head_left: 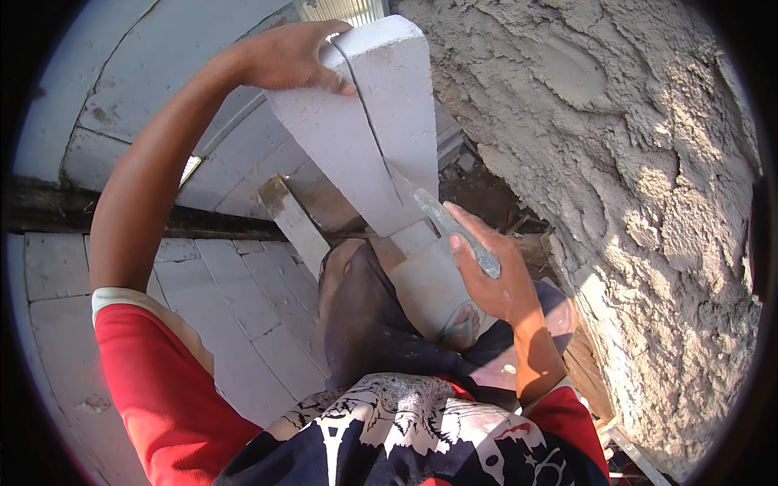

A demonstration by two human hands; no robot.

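A pale, lightweight building block (pixel 381 121) stands tilted in front of me, its broad top end away from me. My left hand (pixel 296 57) grips its far left corner, thumb on the top face and fingers over the edge. A thin dark line, like a cut, runs down the face from beside that thumb. My right hand (pixel 494 271) is wrapped round the worn grey handle of what looks like a handsaw (pixel 446 220). Its thin blade is seen nearly edge-on, meeting the block near the line, so most of it cannot be made out.
A rough mortar-covered wall (pixel 600 146) rises close on my right. To the left is a wall of smooth pale blocks (pixel 251 300), crossed by a dark horizontal beam (pixel 146 212). A narrow offcut (pixel 293 219) leans near my knee. My sandalled foot (pixel 462 326) is below, with rubble (pixel 478 186) beyond.
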